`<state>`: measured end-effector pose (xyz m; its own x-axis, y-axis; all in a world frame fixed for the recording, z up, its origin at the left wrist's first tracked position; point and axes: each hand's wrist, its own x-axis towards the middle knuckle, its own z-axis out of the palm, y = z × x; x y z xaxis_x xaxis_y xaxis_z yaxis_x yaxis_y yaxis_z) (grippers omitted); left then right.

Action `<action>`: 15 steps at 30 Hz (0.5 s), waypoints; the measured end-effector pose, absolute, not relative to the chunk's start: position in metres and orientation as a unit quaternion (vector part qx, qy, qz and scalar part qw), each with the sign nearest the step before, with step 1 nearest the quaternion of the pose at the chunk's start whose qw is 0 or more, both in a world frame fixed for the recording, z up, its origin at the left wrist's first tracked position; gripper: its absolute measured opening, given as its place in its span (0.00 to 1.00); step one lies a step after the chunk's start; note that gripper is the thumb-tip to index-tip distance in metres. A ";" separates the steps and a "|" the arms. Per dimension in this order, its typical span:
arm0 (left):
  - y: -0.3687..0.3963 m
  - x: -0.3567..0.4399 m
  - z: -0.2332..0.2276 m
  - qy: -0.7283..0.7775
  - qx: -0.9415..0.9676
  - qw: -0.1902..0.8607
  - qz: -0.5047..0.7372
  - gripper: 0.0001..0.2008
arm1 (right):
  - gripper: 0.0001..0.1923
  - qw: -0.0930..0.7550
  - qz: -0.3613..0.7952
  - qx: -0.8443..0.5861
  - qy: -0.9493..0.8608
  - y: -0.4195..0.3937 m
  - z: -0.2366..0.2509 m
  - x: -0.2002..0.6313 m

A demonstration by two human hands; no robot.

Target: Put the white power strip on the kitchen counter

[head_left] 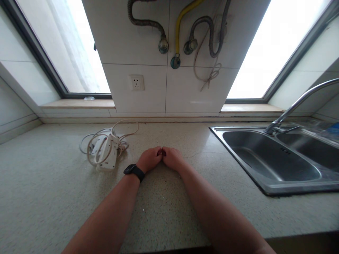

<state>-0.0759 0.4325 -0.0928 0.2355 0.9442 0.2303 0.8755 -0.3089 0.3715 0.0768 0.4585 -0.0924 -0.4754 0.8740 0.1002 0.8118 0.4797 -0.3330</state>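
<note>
The speckled worktop [169,197] carries both fists. Well to the right of the grip lies the steel sink [272,158]. Near the grip's left sits a white power strip [107,153], long axis running away from the person, cable coiled round it. Left hand [150,158] and right hand [172,157] touch knuckle to knuckle, curled closed, holding nothing visible.

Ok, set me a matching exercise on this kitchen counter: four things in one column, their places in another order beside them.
Things:
1. power strip
2. sink
3. wall socket
4. watch

Places:
A. on the left wrist
B. set into the counter at the right
C. on the tiled wall, between the windows
D. on the counter, left of the left hand and right hand, wound in its cord

Pairs: 1-D, 2-B, 3-C, 4-A
</note>
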 end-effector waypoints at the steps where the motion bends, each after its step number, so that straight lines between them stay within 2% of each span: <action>1: 0.432 -0.076 -0.093 0.582 0.781 0.084 0.208 0.06 | 0.13 0.129 0.120 -0.496 -0.850 0.459 -0.093 0.077; 15: 0.433 -0.076 -0.094 0.580 0.782 0.087 0.210 0.06 | 0.12 0.141 0.126 -0.492 -0.850 0.458 -0.092 0.077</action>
